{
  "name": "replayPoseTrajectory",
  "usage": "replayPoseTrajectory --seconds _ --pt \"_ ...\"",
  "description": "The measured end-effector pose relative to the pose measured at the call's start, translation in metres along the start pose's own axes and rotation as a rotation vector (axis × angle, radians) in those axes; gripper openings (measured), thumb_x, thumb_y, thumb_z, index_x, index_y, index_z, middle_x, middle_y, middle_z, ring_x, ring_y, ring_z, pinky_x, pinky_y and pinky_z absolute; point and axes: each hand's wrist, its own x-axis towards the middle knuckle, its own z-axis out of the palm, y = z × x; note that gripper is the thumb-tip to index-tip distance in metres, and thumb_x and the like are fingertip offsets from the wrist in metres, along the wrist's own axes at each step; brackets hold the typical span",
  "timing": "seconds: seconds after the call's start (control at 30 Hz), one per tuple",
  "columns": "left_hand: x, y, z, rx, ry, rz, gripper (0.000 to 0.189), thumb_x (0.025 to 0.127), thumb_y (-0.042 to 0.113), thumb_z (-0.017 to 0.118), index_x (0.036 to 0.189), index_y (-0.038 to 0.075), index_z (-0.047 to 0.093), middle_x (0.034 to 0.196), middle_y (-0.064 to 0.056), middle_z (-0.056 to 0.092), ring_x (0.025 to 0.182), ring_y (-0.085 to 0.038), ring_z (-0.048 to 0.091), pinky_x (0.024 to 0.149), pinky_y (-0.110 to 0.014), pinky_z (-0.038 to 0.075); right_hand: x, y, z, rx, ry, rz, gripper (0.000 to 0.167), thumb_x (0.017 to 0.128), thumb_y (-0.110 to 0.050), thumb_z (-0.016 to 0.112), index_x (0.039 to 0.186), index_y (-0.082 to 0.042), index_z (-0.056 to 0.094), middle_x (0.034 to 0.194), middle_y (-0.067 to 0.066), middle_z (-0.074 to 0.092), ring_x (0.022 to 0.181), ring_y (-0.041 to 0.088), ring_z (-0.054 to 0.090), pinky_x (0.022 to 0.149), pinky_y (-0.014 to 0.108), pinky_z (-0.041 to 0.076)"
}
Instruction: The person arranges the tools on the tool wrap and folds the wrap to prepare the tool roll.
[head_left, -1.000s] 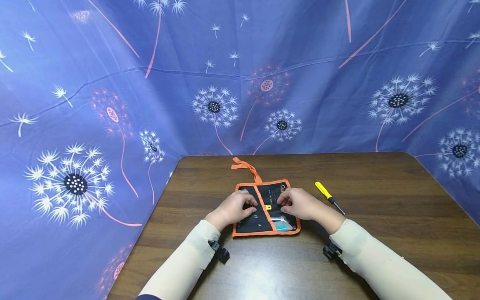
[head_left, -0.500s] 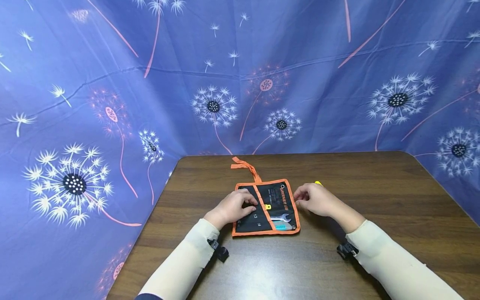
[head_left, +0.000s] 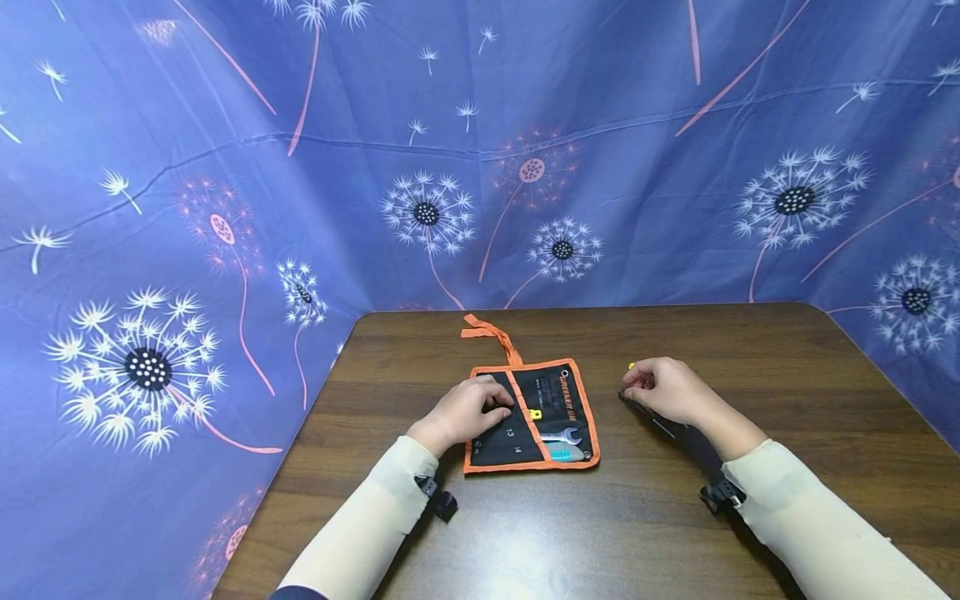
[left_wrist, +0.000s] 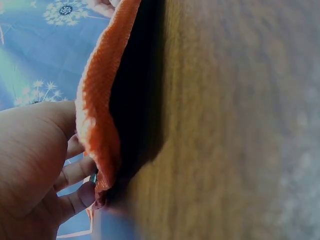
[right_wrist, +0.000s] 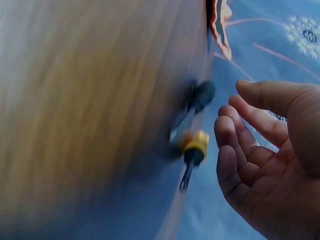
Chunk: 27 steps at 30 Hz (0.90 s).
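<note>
A black tool pouch (head_left: 551,383) with orange edging lies unfolded on the table. My left hand (head_left: 472,408) rests on its left panel, fingertips against the fabric. The right-hand pocket shows a wrench (head_left: 564,436), a grey and teal handle (head_left: 564,452) and a small yellow end (head_left: 535,414). To the right of the pouch, my right hand (head_left: 669,390) hovers with loosely bent fingers and nothing in them. Near it in the right wrist view are a black-handled screwdriver (right_wrist: 203,95) and a yellow-handled screwdriver (right_wrist: 197,142), both mostly hidden by the hand in the head view.
Orange tie straps (head_left: 491,332) trail from the pouch's far edge. The brown wooden table (head_left: 810,375) reaches back to a blue dandelion-print cloth (head_left: 660,208). A small black camera sits at each wrist.
My right hand has moved right, from over the pouch to the screwdrivers, uncovering the wrench and the pouch's lettering. My left hand has stayed in place.
</note>
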Motion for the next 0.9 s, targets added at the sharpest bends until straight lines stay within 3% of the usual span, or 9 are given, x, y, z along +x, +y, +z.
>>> replayPoseTrajectory --seconds 0.3,0.57,0.9 --pt "0.006 -0.002 0.002 -0.013 -0.023 0.013 0.017 0.100 0.027 0.075 0.116 0.023 0.077 0.107 0.010 0.066 0.092 -0.007 0.061 0.083 -0.028 0.053 -0.007 0.020 -0.019 -0.034 0.018 0.048 0.014 0.086 -0.006 0.080 0.098 0.000 0.075 0.079 -0.002 0.065 0.072 0.015 0.059 0.062 0.029 0.046" --pt "0.011 -0.002 0.003 0.007 -0.033 0.030 0.017 0.101 0.026 0.074 0.117 0.023 0.076 0.108 0.010 0.066 0.093 -0.006 0.060 0.084 -0.028 0.053 -0.010 0.035 -0.026 -0.040 -0.020 0.082 0.019 0.084 -0.011 0.085 0.096 -0.002 0.074 0.076 -0.004 0.064 0.070 0.014 0.057 0.062 0.030 0.043" --pt "0.021 -0.001 0.005 0.007 -0.053 0.057 0.016 0.103 0.025 0.070 0.118 0.027 0.076 0.107 0.014 0.065 0.095 -0.005 0.061 0.084 -0.027 0.052 -0.012 0.037 -0.030 -0.035 -0.079 0.131 0.023 0.087 -0.015 0.084 0.101 0.000 0.074 0.077 -0.002 0.063 0.069 0.015 0.056 0.061 0.030 0.044"
